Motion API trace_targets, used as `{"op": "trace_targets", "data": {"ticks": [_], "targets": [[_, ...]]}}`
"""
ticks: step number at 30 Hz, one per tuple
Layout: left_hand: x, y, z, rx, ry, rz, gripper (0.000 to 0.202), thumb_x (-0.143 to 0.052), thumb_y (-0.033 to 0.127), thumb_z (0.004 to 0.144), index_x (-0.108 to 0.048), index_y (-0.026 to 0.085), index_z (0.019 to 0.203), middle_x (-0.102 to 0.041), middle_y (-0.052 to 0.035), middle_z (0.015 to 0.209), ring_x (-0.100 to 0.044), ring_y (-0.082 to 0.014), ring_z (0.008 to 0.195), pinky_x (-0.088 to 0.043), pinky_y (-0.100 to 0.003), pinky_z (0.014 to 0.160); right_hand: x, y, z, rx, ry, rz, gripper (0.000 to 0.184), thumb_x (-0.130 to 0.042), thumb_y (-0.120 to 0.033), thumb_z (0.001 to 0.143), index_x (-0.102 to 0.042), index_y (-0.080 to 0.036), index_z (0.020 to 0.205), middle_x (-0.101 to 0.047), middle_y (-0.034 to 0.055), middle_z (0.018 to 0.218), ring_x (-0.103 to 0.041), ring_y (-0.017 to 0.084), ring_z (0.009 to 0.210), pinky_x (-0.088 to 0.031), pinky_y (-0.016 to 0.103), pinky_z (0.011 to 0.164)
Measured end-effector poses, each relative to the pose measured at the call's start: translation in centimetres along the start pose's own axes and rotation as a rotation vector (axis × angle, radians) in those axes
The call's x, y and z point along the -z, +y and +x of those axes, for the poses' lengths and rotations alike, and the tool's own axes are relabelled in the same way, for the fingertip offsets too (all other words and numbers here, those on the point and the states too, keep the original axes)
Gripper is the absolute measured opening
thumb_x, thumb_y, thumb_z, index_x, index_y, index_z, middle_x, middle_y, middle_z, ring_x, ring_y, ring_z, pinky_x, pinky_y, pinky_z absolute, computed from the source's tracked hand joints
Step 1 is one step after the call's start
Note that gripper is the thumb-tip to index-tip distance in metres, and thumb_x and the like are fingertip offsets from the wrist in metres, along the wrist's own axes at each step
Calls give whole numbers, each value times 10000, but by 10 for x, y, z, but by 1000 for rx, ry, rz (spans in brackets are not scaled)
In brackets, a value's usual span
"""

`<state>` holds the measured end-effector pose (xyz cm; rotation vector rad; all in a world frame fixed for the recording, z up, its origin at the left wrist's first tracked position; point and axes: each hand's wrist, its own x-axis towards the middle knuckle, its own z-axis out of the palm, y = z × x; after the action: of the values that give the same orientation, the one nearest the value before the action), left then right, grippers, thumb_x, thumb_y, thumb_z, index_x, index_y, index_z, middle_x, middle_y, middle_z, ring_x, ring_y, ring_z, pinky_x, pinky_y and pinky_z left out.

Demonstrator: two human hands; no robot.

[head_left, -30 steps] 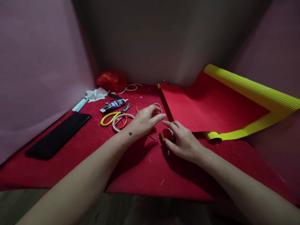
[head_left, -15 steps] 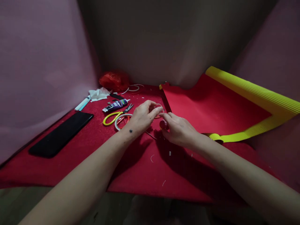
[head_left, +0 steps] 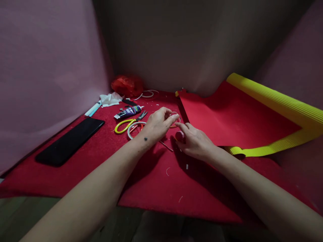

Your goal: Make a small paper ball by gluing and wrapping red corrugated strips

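Note:
My left hand [head_left: 158, 123] hovers over the red felt mat [head_left: 106, 161], fingers pinched on a thin looped strip [head_left: 176, 121] at the mat's middle. My right hand [head_left: 195, 141] lies just to its right, fingers curled round a small red round piece [head_left: 179, 135], its forefinger reaching to the same strip. The two hands' fingertips almost touch. Yellow-handled scissors [head_left: 128, 123] and a white ring [head_left: 133, 127] lie just left of my left hand.
A black phone [head_left: 70, 141] lies at the left of the mat. A glue tube [head_left: 128, 112], crumpled tissue [head_left: 109, 99] and a red plastic bag [head_left: 127, 85] sit at the back. Red and yellow corrugated sheets [head_left: 239, 114] spread over the right side. Small scraps dot the mat.
Both hands moved away from me and closer together. My left hand went from spread fingers to a pinch on the strip; my right hand lifted the red piece toward it.

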<state>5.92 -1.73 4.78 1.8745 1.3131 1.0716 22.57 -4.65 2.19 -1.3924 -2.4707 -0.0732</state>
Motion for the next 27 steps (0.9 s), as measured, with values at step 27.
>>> {"op": "trace_targets", "data": {"ticks": [27], "targets": [[13, 8, 2, 33, 271, -188, 114, -580, 161, 781, -620, 127, 882, -620, -7, 727, -556, -82, 575, -441, -192, 524, 58, 25, -60, 16, 655, 213, 167, -575, -128, 835, -649, -172, 978, -654, 64, 848, -634, 166, 729, -515, 305, 688]]}}
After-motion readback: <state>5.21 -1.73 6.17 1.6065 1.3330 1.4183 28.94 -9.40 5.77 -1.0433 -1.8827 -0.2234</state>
